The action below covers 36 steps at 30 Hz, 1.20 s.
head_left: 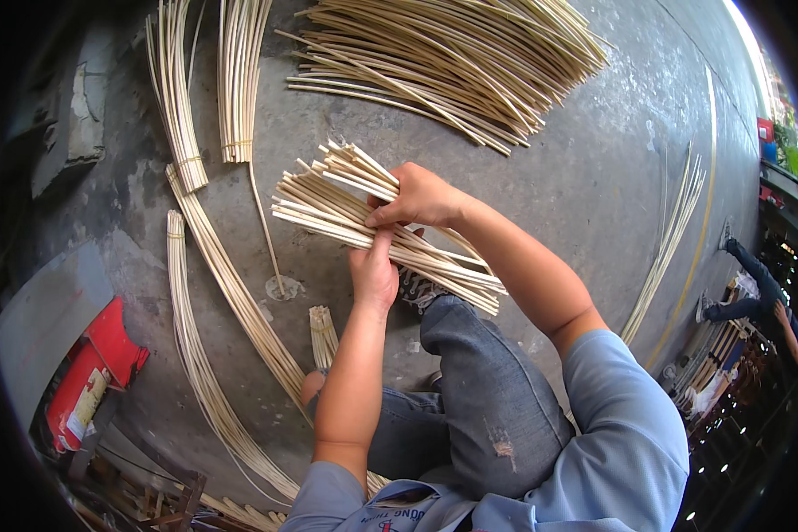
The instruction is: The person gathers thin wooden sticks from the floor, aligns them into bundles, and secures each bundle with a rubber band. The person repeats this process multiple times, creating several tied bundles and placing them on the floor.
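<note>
In front of my knees I hold a loose bundle of pale rattan canes (328,210), its cut ends fanned out to the left. My left hand (375,273) grips the bundle from below, thumb pressed on top. My right hand (418,197) is closed round a portion of canes at the upper side, lifted a little apart from the rest. The canes pass under my right forearm and stick out toward the lower right. The fingertips of both hands are partly hidden by the canes.
A big loose pile of canes (470,53) lies on the concrete floor ahead. Tied cane bundles (238,89) lie to the left, and a thin bunch (669,239) to the right. A red machine part (89,377) stands at the left. Another person (767,297) is at the far right.
</note>
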{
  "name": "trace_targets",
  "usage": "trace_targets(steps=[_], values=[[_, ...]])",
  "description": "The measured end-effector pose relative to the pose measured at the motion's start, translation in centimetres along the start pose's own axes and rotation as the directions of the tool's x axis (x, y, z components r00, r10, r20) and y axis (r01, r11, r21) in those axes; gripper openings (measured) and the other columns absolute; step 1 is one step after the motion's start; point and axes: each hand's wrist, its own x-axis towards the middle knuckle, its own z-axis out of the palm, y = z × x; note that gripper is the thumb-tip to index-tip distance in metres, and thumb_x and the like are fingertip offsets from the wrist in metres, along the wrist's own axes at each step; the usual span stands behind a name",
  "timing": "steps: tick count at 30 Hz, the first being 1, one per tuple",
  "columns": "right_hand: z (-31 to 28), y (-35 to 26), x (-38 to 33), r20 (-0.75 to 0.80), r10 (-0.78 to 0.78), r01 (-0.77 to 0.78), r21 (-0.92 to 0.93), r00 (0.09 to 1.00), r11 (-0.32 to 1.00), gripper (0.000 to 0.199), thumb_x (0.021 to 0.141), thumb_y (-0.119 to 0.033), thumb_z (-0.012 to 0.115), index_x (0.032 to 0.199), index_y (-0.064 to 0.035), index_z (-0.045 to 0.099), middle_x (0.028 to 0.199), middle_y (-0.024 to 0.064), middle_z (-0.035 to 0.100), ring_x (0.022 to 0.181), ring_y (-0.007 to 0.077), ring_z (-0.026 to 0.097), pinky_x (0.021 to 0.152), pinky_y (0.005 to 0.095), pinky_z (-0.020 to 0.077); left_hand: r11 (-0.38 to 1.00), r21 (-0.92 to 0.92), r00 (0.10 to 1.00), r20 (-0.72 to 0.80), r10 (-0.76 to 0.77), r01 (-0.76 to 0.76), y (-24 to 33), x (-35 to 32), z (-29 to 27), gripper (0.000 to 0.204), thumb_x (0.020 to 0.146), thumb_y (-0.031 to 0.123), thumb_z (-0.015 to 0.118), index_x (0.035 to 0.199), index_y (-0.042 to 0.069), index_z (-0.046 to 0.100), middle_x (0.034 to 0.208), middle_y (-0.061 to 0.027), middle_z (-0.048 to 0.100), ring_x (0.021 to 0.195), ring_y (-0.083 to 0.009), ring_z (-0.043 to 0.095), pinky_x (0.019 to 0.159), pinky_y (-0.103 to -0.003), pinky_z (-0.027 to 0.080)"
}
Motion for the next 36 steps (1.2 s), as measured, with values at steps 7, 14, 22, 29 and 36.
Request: trace_targets(steps=[7,14,22,29,36], values=[[-1.5,0.9,0.3,-0.037,-0.156,0.158,0.079,0.987,0.984,0.027,0.079,-0.019,0.082,0.094,0.0,0.071,0.079,0.0066,0.07,0.072,0.0143,0.063,0.067,0.0297,0.0513,1.0,0.021,1.0,-0.002,-0.019,0.019,-0.2,0.6,-0.3,0.03,0.106,0.017,0.058,0.132,0.002,0.056,0.12,-0.0114,0.063,0.113,-0.0248,0.065,0.098,-0.052,0.058],[-1.9,0.9,0.5,-0.002,-0.078,0.078,0.084,0.997,0.993,0.026,0.081,-0.016,0.081,0.099,0.0006,0.072,0.081,0.0061,0.07,0.07,0.0114,0.062,0.065,0.0287,0.051,0.997,0.034,0.998,0.01,-0.063,0.062,-0.3,1.1,-0.2,0.035,0.108,0.024,0.056,0.134,0.001,0.053,0.117,-0.0128,0.066,0.111,-0.0247,0.067,0.095,-0.049,0.059],[-1.2,-0.3,-0.1,0.021,0.011,-0.012,0.057,1.0,0.998,0.03,0.076,-0.015,0.088,0.097,0.0014,0.073,0.074,0.0065,0.069,0.062,0.011,0.063,0.055,0.0283,0.0508,0.99,0.125,0.995,0.078,-0.069,0.059,0.1,0.8,-0.1,0.043,0.108,0.025,0.056,0.143,0.001,0.047,0.12,-0.0138,0.066,0.106,-0.0249,0.07,0.091,-0.043,0.061],[-1.5,-0.7,-0.2,0.005,0.017,-0.017,-0.038,1.0,0.999,0.03,0.075,-0.013,0.084,0.096,0.0033,0.07,0.071,0.0075,0.068,0.058,0.0135,0.063,0.053,0.0307,0.0516,0.993,0.1,0.995,0.07,-0.074,0.067,-0.1,1.0,0.3,0.037,0.106,0.021,0.06,0.136,0.0,0.053,0.121,-0.0126,0.064,0.107,-0.025,0.068,0.091,-0.045,0.062],[-4.1,1.9,0.6,-0.077,-0.081,0.084,0.035,0.994,0.996,0.027,0.076,-0.018,0.077,0.094,0.0009,0.07,0.08,0.008,0.069,0.065,0.0146,0.06,0.062,0.032,0.0489,0.994,0.033,0.994,-0.015,-0.105,0.106,-0.8,1.1,-0.8,0.029,0.104,0.019,0.062,0.126,0.0,0.057,0.111,-0.0092,0.063,0.107,-0.0245,0.067,0.093,-0.047,0.062]])
